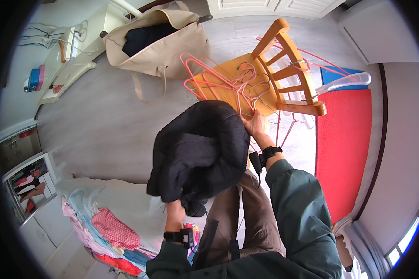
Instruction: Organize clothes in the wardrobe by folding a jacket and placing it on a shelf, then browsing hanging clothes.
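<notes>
A bunched black padded jacket hangs in front of my legs. My left hand is closed on its lower left edge, the fingers partly hidden by the cloth. My right hand grips the jacket's upper right side, beside the front edge of a wooden chair. A tangle of pink wire hangers lies on the chair seat, just beyond the jacket. More pink hangers and a clear plastic hanger hang at the chair's backrest.
A large beige bag with dark cloth inside stands at the far left. Piled clothes lie on a pale covered surface at the near left. A red mat is on the floor at right. A white furniture piece lines the left.
</notes>
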A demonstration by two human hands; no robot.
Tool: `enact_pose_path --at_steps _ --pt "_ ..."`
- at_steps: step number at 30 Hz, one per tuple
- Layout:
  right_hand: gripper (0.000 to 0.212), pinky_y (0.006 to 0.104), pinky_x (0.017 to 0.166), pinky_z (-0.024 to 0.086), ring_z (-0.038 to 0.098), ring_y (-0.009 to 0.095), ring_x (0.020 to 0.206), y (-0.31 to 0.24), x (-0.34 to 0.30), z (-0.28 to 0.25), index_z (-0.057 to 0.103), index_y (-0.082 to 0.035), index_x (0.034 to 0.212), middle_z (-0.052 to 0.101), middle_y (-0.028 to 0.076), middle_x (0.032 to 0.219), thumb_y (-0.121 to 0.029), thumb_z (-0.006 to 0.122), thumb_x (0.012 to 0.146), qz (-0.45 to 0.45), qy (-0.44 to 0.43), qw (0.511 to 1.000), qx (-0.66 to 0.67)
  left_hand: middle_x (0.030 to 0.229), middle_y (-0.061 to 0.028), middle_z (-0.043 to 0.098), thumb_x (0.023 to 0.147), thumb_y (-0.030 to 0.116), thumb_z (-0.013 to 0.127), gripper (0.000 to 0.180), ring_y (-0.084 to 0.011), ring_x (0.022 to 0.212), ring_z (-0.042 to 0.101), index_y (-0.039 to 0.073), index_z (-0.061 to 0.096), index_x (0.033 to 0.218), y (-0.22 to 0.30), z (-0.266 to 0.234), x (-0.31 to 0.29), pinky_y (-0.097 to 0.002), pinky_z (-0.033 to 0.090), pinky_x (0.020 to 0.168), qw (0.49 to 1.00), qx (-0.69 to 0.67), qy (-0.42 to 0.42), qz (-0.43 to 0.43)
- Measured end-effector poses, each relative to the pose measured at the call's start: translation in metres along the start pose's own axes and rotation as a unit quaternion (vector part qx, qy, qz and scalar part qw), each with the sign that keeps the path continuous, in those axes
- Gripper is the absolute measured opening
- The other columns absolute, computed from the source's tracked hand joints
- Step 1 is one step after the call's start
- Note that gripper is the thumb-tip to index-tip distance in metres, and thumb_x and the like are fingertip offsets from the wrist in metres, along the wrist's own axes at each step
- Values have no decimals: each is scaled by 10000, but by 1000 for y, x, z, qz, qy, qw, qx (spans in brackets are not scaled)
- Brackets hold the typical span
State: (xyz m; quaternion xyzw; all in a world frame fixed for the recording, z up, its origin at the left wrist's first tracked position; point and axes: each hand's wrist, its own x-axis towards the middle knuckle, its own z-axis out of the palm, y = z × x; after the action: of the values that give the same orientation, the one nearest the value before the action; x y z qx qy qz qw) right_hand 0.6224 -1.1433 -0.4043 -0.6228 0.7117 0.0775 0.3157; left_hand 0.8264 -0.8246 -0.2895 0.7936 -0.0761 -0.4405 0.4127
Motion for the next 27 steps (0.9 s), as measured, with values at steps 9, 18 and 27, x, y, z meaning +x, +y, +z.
enact_pose_path --at_steps 9,18,27 --pt "469 439 665 460 579 392 724 43 -13 21 559 -33 917 584 214 882 -455 621 722 -123 197 973 -10 1149 -58 547 804 76 567 329 -218 1052 521 37 538 1130 71 -22 -28 -350 401 974 981 -181 67 -22" --pt "652 463 671 477 597 403 762 48 -8 34 383 52 1233 602 263 859 -368 570 771 -41 23 993 107 1158 -57 552 794 76 576 331 -233 1076 511 54 546 1122 62 -17 -27 -357 380 993 968 -240 60 -38" --pt "84 464 606 441 546 431 669 124 -49 94 531 0 650 528 260 640 -59 480 680 -22 30 956 292 1196 -76 541 835 172 549 355 -233 1096 507 42 522 1164 35 -23 -18 -360 378 984 957 -267 59 -98"
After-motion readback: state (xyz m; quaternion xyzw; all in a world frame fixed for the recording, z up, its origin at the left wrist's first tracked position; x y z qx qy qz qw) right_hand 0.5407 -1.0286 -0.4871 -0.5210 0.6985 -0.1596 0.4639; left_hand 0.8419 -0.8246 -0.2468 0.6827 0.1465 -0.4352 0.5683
